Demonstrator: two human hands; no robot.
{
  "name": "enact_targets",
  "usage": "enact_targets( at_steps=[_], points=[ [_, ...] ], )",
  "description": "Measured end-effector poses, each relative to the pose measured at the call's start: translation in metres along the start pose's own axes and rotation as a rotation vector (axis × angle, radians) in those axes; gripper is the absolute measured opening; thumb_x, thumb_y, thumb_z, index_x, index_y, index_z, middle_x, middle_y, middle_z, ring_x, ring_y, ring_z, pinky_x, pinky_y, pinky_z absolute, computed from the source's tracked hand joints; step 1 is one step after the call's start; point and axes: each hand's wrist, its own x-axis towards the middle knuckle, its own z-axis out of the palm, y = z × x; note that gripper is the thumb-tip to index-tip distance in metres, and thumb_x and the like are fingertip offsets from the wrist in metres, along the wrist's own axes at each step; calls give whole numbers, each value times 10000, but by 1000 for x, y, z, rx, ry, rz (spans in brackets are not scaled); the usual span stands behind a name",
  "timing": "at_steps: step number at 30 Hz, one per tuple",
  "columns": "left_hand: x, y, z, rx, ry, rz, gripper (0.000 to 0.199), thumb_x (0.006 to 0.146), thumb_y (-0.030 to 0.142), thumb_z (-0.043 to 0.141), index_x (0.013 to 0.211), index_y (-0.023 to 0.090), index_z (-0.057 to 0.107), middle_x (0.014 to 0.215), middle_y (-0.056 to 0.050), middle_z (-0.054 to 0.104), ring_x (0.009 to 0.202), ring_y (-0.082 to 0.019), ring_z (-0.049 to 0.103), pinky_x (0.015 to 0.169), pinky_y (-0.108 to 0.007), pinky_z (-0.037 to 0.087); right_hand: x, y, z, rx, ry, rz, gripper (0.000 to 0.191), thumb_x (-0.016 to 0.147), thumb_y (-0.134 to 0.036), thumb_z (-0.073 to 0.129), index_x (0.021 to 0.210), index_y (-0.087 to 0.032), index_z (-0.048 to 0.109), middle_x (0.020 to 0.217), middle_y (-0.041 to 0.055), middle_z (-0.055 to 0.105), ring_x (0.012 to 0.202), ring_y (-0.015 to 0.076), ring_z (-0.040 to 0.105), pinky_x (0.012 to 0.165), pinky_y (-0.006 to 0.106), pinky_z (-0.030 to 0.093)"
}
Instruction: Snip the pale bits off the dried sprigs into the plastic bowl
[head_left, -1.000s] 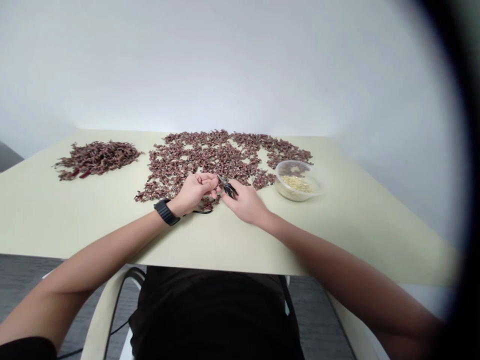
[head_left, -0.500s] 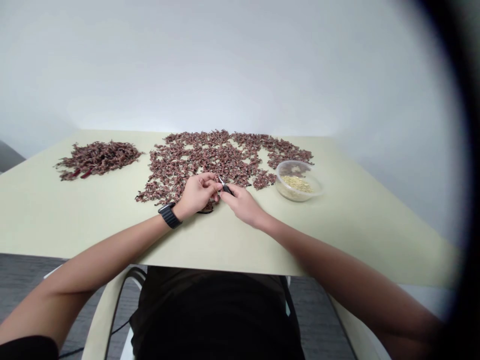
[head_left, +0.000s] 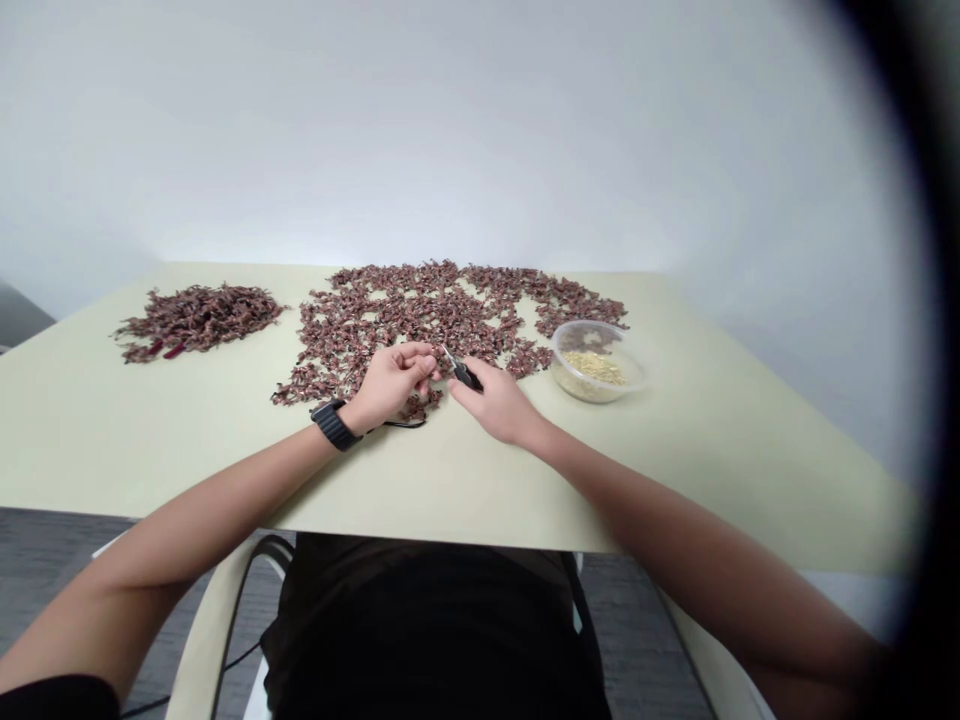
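Note:
My left hand (head_left: 396, 380), with a dark watch on its wrist, is closed in a pinch in front of the spread reddish-brown pieces (head_left: 420, 315); what its fingertips hold is too small to name. My right hand (head_left: 499, 400) is closed around the dark handle of a small tool (head_left: 466, 375) with a thin metal tip. That tip points up and left, close to the left fingertips. Right of the hands stands a clear plastic bowl (head_left: 636, 378) with pale yellow bits (head_left: 595, 367) inside.
A denser heap of reddish-brown pieces (head_left: 206, 318) lies at the left of the pale table (head_left: 465, 490), two red items at its front. A black cord-like item (head_left: 405, 425) lies by the left wrist. Behind the table rises a pale wall (head_left: 420, 130).
My right hand has moved slightly right with the tool, away from the left fingers. My left hand has shifted slightly left.

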Motion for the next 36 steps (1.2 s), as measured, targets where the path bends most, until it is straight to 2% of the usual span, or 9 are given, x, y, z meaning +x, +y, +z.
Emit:
enact_targets(
  at_steps=[2, 4, 9, 14, 16, 20, 25, 32, 36],
  points=[
    [1, 0, -2, -30, -20, -15, 431, 841, 504, 770, 1024, 122, 692, 795, -36, 675, 515, -68, 521, 499, -209, 434, 1, 5, -3, -174, 60, -87, 224, 891, -423, 580, 837, -227, 487, 682, -31, 523, 604, 136, 434, 596, 285, 297],
    [1, -1, -3, -45, -32, -21, 425, 848, 496, 770, 1033, 122, 693, 792, -32, 668, 522, -64, 513, 503, -204, 428, 1, 7, -5, -243, 62, -108, 213, 905, -420, 570, 858, -228, 490, 666, -36, 530, 585, 137, 444, 595, 289, 293],
    [1, -2, -3, -37, -20, -12, 427, 839, 460, 792, 1069, 131, 646, 771, -23, 675, 538, -76, 533, 530, -211, 447, 0, 6, -6, -259, 21, -101, 221, 922, -422, 547, 836, -230, 481, 660, -31, 553, 579, 141, 470, 587, 280, 300],
    [1, -2, -3, -55, -9, -26, 439, 833, 451, 800, 1095, 133, 648, 769, -27, 673, 539, -85, 530, 526, -219, 431, -1, 6, -7, -342, 40, -164, 175, 915, -400, 552, 897, -230, 512, 708, -15, 589, 589, 148, 480, 603, 280, 307],
    [2, -1, -5, -121, -46, -50, 370, 851, 431, 786, 1030, 130, 666, 768, -28, 654, 536, -76, 503, 518, -212, 400, 0, 7, -8, -411, 65, -192, 166, 910, -392, 556, 918, -230, 521, 722, -5, 592, 609, 158, 493, 616, 282, 308],
    [5, 0, -12, -278, -211, -149, 272, 884, 359, 752, 820, 117, 647, 691, -7, 558, 522, -52, 420, 513, -193, 327, 1, 10, -12, -502, 93, -233, 161, 910, -382, 555, 926, -227, 512, 802, 28, 625, 695, 183, 552, 649, 285, 327],
    [9, -2, -22, -348, -270, -235, 221, 868, 310, 753, 945, 109, 702, 622, 16, 481, 502, -58, 370, 507, -191, 288, 1, 12, -16, -559, 66, -271, 152, 912, -372, 555, 923, -229, 506, 838, 44, 650, 757, 206, 592, 688, 293, 354],
    [9, 1, -26, -403, -341, -323, 174, 869, 281, 743, 901, 117, 694, 612, 19, 438, 495, -66, 335, 513, -214, 312, 1, 13, -23, -587, 1, -292, 142, 883, -350, 587, 948, -232, 541, 868, 46, 662, 780, 212, 600, 697, 296, 367],
    [10, 5, -31, -418, -372, -361, 150, 882, 246, 724, 945, 113, 701, 606, 28, 398, 498, -67, 311, 514, -218, 320, 1, 12, -26, -583, -43, -299, 171, 880, -352, 595, 1005, -237, 573, 914, 53, 676, 805, 218, 613, 705, 296, 375]
  ],
)
